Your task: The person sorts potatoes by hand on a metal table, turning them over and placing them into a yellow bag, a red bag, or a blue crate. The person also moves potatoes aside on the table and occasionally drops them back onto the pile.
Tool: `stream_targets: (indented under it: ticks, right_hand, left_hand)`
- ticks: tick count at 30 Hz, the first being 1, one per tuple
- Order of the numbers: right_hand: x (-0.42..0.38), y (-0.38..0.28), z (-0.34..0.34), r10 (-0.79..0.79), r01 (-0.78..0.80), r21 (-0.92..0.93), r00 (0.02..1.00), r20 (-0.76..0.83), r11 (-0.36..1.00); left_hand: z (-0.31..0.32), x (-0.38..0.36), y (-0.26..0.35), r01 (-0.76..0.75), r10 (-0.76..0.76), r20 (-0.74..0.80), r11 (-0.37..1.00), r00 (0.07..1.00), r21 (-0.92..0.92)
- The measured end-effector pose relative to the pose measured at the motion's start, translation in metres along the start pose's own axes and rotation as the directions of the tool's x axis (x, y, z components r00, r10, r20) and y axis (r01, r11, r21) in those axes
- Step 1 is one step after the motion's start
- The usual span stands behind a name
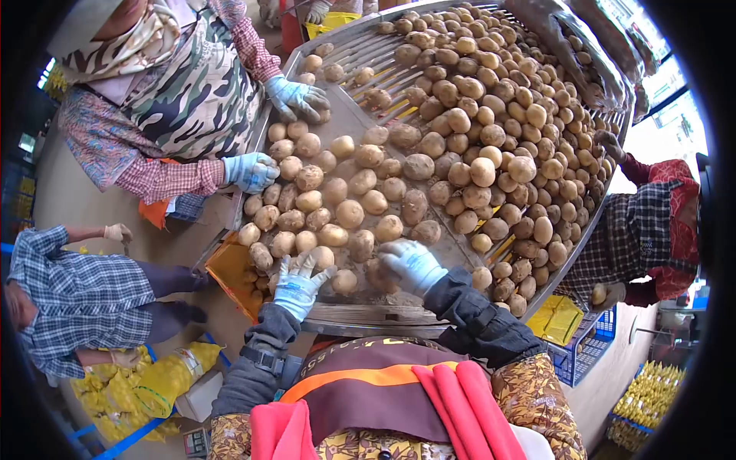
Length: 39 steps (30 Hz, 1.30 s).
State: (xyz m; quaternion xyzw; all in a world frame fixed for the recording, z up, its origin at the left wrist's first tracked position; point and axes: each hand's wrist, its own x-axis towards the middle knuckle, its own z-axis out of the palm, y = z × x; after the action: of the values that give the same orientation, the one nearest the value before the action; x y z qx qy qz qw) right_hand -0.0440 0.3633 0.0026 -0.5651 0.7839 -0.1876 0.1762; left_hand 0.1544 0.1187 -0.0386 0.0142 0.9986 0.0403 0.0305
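Many brown potatoes [349,214] lie loose on the flat metal part of a sorting table [460,264]. My left hand [300,287], in a pale blue and grey glove, is at the near left edge. Its fingers are spread, with the tips against the nearest potatoes, and nothing is in its grasp. Gloved alike, my right hand [414,266] reaches leftward with fingers stretched out beside a dusty potato [381,276]. Its palm faces down and is hidden. Between my hands sits another potato [344,282].
A large potato heap [506,130] covers the slatted far side. Across at left, a co-worker's gloved hands [251,172] touch potatoes; another person [644,238] stands at right. An orange-yellow chute [234,268] holds potatoes at the left corner. A blue crate [586,349] stands at right.
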Motion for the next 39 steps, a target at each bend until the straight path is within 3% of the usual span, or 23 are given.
stream_targets:
  ticks: [1,3,5,7,9,11,12,15,16,17,19,21,23,25,27,29,31,33,34,35,36,37,39]
  right_hand:
    - [0.005,0.004,-0.004,0.087,-0.088,-0.009,0.992,-0.091,0.996]
    - [0.022,0.009,-0.020,0.113,-0.192,-0.189,0.925,-0.363,0.963]
    - [0.043,0.013,-0.023,0.311,-0.396,-0.254,0.896,-0.318,0.882]
    - [0.071,0.012,-0.028,0.347,-0.441,-0.329,0.886,-0.306,0.835]
    - [0.097,0.001,-0.037,0.483,-0.515,-0.307,0.857,-0.177,0.800]
    - [0.117,-0.005,-0.020,0.457,-0.445,-0.259,0.889,-0.015,0.857]
    - [0.122,-0.030,-0.027,0.457,-0.391,-0.371,0.883,0.107,0.842]
    - [0.103,-0.031,-0.008,0.312,-0.277,-0.309,0.947,0.071,0.910]
    - [0.093,-0.031,-0.016,0.302,-0.241,-0.312,0.939,0.166,0.919]
    - [0.077,-0.024,-0.010,0.206,-0.170,-0.258,0.971,0.119,0.951]
    - [0.047,-0.037,-0.014,0.183,-0.129,-0.297,0.970,0.161,0.946]
    - [0.019,-0.040,-0.005,0.118,-0.046,-0.296,0.966,0.231,0.954]
    - [-0.003,-0.036,0.015,0.096,0.061,-0.468,0.948,0.305,0.882]
    - [-0.002,-0.041,0.016,0.053,0.016,-0.278,0.970,0.238,0.960]
    - [0.007,-0.056,0.025,0.057,0.030,-0.370,0.973,0.224,0.929]
    - [0.018,-0.067,0.032,0.026,0.005,-0.219,0.990,0.137,0.976]
    - [0.024,-0.062,0.039,-0.069,0.082,-0.234,0.996,0.062,0.969]
    - [0.034,-0.050,0.042,-0.209,0.209,0.008,0.974,0.083,0.978]
    - [0.043,-0.050,0.029,-0.237,0.237,0.004,0.971,-0.019,0.971]
    - [0.051,-0.043,0.026,-0.181,0.169,-0.115,0.978,-0.107,0.979]
    - [0.062,-0.039,0.021,-0.089,0.059,-0.153,0.976,-0.200,0.986]
    - [0.075,-0.036,0.017,0.000,-0.055,-0.178,0.956,-0.294,0.982]
    - [0.099,-0.036,0.010,0.010,-0.063,-0.202,0.967,-0.253,0.977]
  left_hand:
    - [-0.004,-0.004,-0.003,0.017,-0.017,-0.003,1.000,1.000,0.001]
    - [-0.016,-0.011,-0.005,0.037,-0.034,0.032,0.991,0.999,-0.126]
    - [-0.031,-0.016,-0.008,0.059,-0.050,0.055,0.983,0.997,-0.172]
    - [-0.026,-0.025,-0.016,0.046,-0.079,-0.068,0.916,0.995,-0.399]
    - [-0.023,-0.035,-0.025,0.096,-0.155,-0.115,0.909,0.981,-0.406]
    - [-0.011,-0.050,-0.038,0.242,-0.451,-0.208,0.751,0.868,-0.615]
    - [-0.004,-0.058,-0.044,0.234,-0.500,-0.277,0.735,0.820,-0.637]
    - [-0.006,-0.065,-0.049,0.325,-0.556,-0.308,0.762,0.772,-0.559]
    - [-0.011,-0.062,-0.051,0.320,-0.531,-0.274,0.769,0.802,-0.553]
    - [-0.015,-0.061,-0.049,0.327,-0.538,-0.267,0.763,0.800,-0.557]
    - [-0.031,-0.051,-0.040,0.316,-0.421,-0.161,0.838,0.893,-0.444]
    - [-0.030,-0.041,-0.036,0.291,-0.362,-0.149,0.888,0.920,-0.356]
    - [-0.028,-0.027,-0.030,0.380,-0.382,0.038,0.893,0.923,-0.240]
    - [-0.019,-0.015,-0.031,0.390,-0.376,0.101,0.888,0.921,-0.243]
    - [-0.015,-0.012,-0.031,0.430,-0.410,0.129,0.858,0.903,-0.282]
    - [-0.017,-0.014,-0.032,0.432,-0.415,0.119,0.854,0.902,-0.290]
    - [-0.009,-0.021,-0.037,0.454,-0.476,0.022,0.823,0.879,-0.341]
    - [-0.004,-0.029,-0.044,0.493,-0.513,0.056,0.780,0.856,-0.385]
    - [0.001,-0.032,-0.048,0.504,-0.591,-0.012,0.699,0.807,-0.508]
    - [0.008,-0.036,-0.052,0.491,-0.669,-0.068,0.606,0.740,-0.626]
    - [0.025,-0.039,-0.064,0.384,-0.699,0.049,0.331,0.714,-0.862]
    - [-0.012,-0.037,-0.048,0.206,-0.706,0.285,-0.197,0.649,-0.958]
    - [-0.018,-0.049,-0.055,0.071,-0.429,0.456,-0.662,0.780,-0.746]
